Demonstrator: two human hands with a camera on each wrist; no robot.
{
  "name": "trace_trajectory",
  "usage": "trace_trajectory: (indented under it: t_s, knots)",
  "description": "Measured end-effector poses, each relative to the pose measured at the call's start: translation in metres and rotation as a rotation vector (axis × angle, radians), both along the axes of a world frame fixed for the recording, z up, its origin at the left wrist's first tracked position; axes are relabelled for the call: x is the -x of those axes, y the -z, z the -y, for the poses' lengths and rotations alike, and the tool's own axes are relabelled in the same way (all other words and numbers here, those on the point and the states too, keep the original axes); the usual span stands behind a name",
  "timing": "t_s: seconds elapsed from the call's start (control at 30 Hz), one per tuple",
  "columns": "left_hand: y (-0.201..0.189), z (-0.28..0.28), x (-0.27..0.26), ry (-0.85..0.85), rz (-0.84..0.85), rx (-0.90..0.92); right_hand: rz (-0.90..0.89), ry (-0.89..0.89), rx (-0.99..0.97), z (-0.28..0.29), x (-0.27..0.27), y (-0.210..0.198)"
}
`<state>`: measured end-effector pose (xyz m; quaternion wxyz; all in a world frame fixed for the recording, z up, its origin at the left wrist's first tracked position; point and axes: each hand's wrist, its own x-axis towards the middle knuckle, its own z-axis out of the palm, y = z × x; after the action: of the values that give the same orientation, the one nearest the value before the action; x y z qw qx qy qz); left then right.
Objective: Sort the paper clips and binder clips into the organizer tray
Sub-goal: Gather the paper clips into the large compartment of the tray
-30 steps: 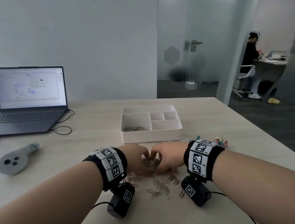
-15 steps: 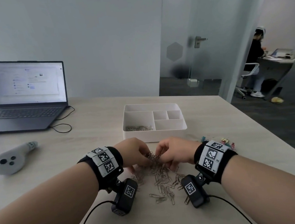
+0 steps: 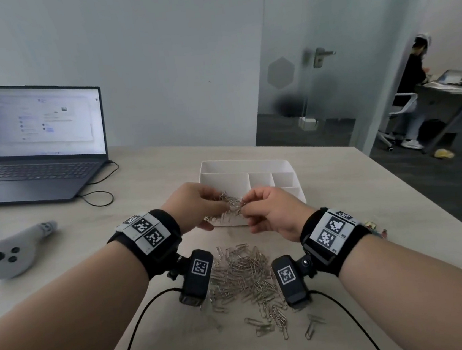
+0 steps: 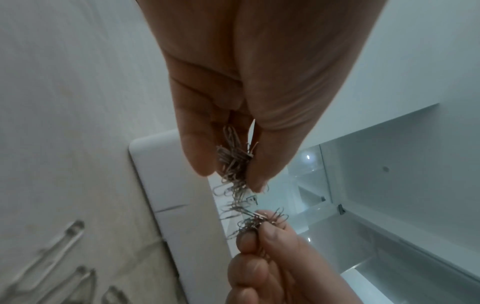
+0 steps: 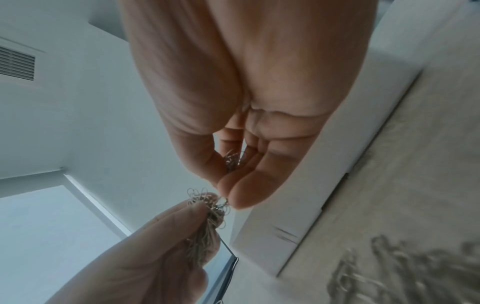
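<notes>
A tangled bunch of silver paper clips [image 3: 231, 202] hangs between my two hands, just above the near left compartment of the white organizer tray [image 3: 251, 163]. My left hand [image 3: 219, 202] pinches one end of the bunch [image 4: 232, 160] between thumb and fingers. My right hand [image 3: 245, 206] pinches the other end [image 5: 231, 160]. Some clips lie inside that compartment, mostly hidden by my hands. A loose pile of paper clips [image 3: 244, 274] lies on the table between my wrists. Coloured binder clips [image 3: 374, 226] peek out behind my right wrist.
An open laptop [image 3: 41, 139] with its cable stands at the back left. A grey controller [image 3: 11, 254] lies at the left. The table's right edge [image 3: 429, 204] runs close to my right arm. A person sits at a desk beyond the glass door.
Both hands have risen from the pile on the table with a bunch of clips and moved forward, over the tray's near edge. The pile they left now shows between my wrists.
</notes>
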<state>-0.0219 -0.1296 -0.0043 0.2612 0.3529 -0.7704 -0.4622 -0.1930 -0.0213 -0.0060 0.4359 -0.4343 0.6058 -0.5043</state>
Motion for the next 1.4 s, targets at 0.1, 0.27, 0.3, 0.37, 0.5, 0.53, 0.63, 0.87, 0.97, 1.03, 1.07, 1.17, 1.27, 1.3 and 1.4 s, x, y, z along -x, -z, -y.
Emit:
trace_trajectory:
  t_s: [0.1,0.27,0.3,0.37,0.5,0.53,0.63,0.87,0.97,1.03,1.07,1.17,1.27,1.3,1.4]
  knots:
    - [-0.007,0.013,0.007,-0.09,-0.047,-0.004,-0.003,0.071,0.016,0.017,0.0,-0.004]
    - [-0.017,0.027,0.023,-0.154,0.026,0.112,-0.123,0.143,0.001,0.042,-0.001,-0.01]
    - [-0.018,0.028,0.026,-0.15,0.073,0.152,-0.159,0.152,-0.009,0.045,-0.002,-0.011]
    - [-0.018,0.028,0.03,-0.128,0.183,0.235,-0.236,0.161,-0.038,0.048,-0.004,-0.014]
    - [-0.014,0.025,0.033,-0.09,0.32,0.303,-0.333,0.149,-0.08,0.047,-0.004,-0.014]
    - [-0.013,0.024,0.032,-0.089,0.317,0.302,-0.343,0.148,-0.078,0.045,-0.003,-0.013]
    - [-0.011,0.017,0.028,-0.076,0.261,0.348,-0.363,0.153,-0.032,0.034,0.001,-0.012]
    - [0.001,-0.017,0.003,0.09,0.454,0.49,-0.768,-0.021,-0.085,-0.017,0.012,-0.008]
    - [0.009,-0.019,-0.003,0.178,0.652,0.533,-1.081,-0.224,-0.266,-0.031,0.018,-0.007]
    - [0.009,-0.023,-0.003,0.227,0.748,0.521,-1.172,-0.298,-0.315,-0.034,0.016,-0.01]
    - [0.009,-0.027,-0.001,0.253,0.8,0.508,-1.209,-0.319,-0.327,-0.035,0.015,-0.012]
    - [0.006,-0.042,0.003,0.309,0.918,0.491,-1.306,-0.389,-0.392,-0.037,0.009,-0.013]
    - [0.007,-0.049,0.0,0.305,0.912,0.471,-1.358,-0.449,-0.417,-0.043,0.003,-0.014]
    - [0.007,-0.051,-0.002,0.303,0.911,0.462,-1.355,-0.458,-0.406,-0.046,0.002,-0.014]
    - [0.003,-0.063,-0.009,0.356,0.906,0.467,-1.301,-0.511,-0.363,-0.055,-0.002,-0.01]
